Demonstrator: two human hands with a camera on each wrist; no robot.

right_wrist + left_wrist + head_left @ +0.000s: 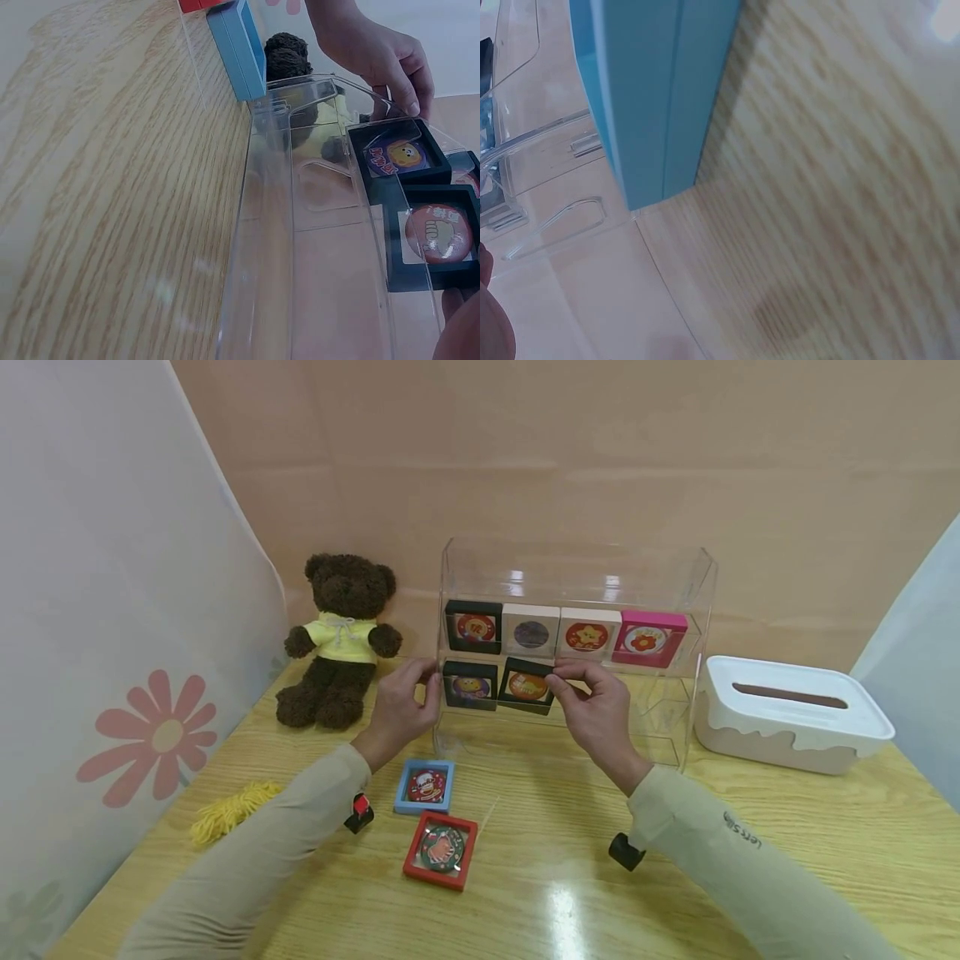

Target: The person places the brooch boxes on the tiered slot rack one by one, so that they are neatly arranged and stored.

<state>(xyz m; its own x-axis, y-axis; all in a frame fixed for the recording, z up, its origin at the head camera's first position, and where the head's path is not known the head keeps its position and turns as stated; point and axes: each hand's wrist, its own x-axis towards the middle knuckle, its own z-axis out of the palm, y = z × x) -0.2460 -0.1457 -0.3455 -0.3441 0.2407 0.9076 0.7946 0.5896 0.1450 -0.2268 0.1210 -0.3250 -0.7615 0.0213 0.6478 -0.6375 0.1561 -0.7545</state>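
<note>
On the lower tier of a clear acrylic display stand (573, 572), my right hand (596, 706) pinches a black square display frame (527, 685) with an orange badge, by its right edge. That frame leans slightly. My left hand (407, 702) grips the stand's left side, beside another black frame (470, 685) with a purple and yellow badge. In the right wrist view, the thumb of the left hand (397, 71) lies at the stand's edge near that frame. Only a bit of the left hand (493, 322) shows in the left wrist view.
Along the upper tier stand several framed badges (531, 632). A blue frame (424, 787) and a red frame (440, 850) lie on the table before the stand. Around them are a brown teddy bear (343, 639), yellow yarn (232, 814) and a white-lidded tissue box (795, 714).
</note>
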